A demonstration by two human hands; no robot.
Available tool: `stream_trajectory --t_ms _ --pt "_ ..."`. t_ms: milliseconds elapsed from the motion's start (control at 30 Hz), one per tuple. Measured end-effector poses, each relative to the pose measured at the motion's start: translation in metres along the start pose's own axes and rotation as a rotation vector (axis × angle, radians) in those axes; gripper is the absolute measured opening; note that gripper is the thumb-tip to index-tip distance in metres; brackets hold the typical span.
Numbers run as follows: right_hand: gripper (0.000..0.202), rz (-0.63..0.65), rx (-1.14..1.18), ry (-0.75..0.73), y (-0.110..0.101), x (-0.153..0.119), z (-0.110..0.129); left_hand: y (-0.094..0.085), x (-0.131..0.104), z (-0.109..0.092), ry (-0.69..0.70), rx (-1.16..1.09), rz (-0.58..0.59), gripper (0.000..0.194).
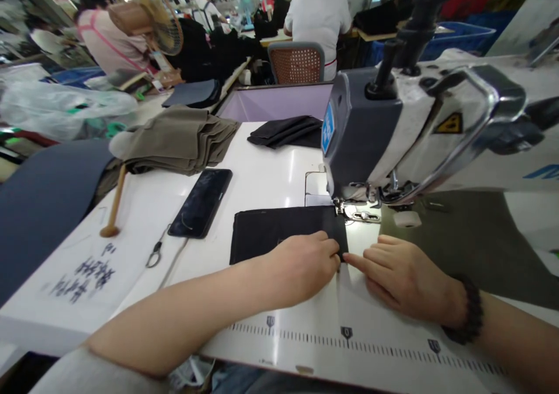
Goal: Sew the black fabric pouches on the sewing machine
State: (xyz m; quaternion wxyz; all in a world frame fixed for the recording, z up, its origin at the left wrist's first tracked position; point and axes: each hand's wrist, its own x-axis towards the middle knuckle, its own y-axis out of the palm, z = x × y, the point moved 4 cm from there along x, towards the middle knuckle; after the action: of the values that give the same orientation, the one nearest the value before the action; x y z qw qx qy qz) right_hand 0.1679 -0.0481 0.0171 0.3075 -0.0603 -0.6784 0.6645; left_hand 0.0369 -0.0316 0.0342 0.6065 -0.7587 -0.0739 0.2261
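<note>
Black fabric piece [279, 231] lies lengthwise left-right, right end under presser foot [356, 210]

black fabric piece [279, 231]: matt woven cloth, flat under your left hand [301, 263], with your right hand [399, 272] at its near right corner.
worktop [271, 167]: smooth, glossy white laminate; you see lamp glare on it.
sewing machine [393, 126]: grey and off-white painted body, shiny chromed metal guard and presser foot.
phone [201, 202]: glossy black glass, towards the worktop's left edge.
folded trousers [179, 138]: soft matt khaki cloth at the far left corner.
mallet [114, 199]: bare wood, matt.
bracelet [469, 315]: dark matt beads on your right wrist.
</note>
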Motion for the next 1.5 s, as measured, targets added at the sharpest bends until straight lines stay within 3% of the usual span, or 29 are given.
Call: stream_trajectory --t_ms 400,800,1133,1500 --pt "0.028 0.016 -0.018 0.089 0.006 0.000 -0.007 0.004 0.003 0.011 0.034 0.050 -0.139 0.018" --pt "0.033 0.064 0.005 0.305 0.018 -0.001 -0.026 0.008 0.012 0.037 -0.023 0.064 -0.347 0.018" --pt "0.036 0.063 -0.016 0.354 0.018 0.002 -0.028 0.008 0.019 0.052 -0.079 0.028 -0.430 0.020" --pt "0.036 0.081 -0.012 0.370 0.019 0.000 -0.028 0.010 0.022 0.054 -0.098 0.059 -0.419 0.024"
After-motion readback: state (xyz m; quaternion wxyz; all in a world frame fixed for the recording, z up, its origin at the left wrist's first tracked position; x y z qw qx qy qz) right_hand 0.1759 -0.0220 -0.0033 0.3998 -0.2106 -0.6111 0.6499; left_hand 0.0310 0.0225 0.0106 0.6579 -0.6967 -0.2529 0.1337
